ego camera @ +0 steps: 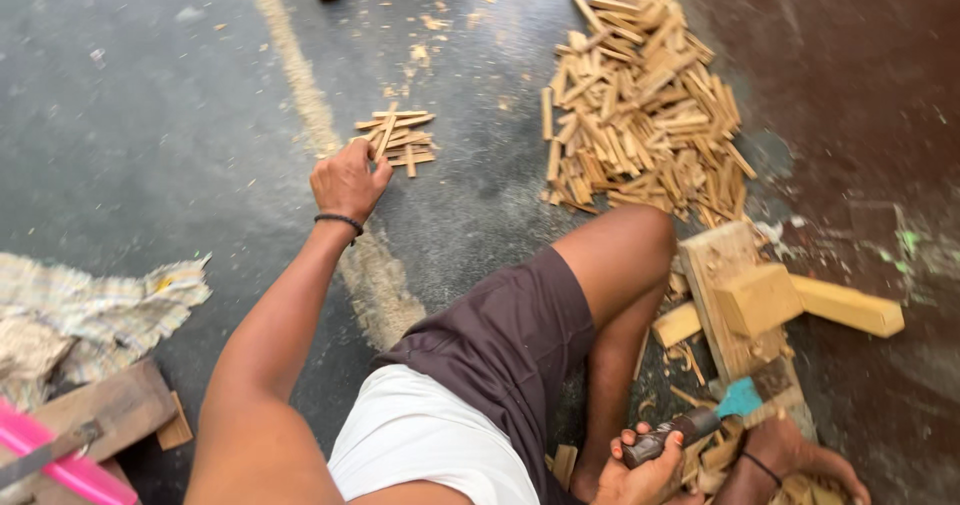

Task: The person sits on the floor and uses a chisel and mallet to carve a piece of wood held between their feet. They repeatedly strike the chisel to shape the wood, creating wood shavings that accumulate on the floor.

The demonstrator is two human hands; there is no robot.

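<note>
Two heaps of split wooden sticks lie on the floor: one large heap [640, 105] with too many pieces to count, and one small heap [397, 137] of roughly ten sticks (they overlap, so the number is loose). Three thick wooden blocks show at the right: a cube-like block [757, 299], a long yellowish block [850, 307] and a small block [677, 324]. One flat plank [725, 265] carries the cube. One tool with a dark handle [665, 439], one rag [90, 310], two hands.

Daylight was soft and even; shadows were faint. Pale glare lay on the dark floor [180, 115] at upper left. Edges bowed slightly from wide-angle distortion. Focus was fair, corners soft.
</note>
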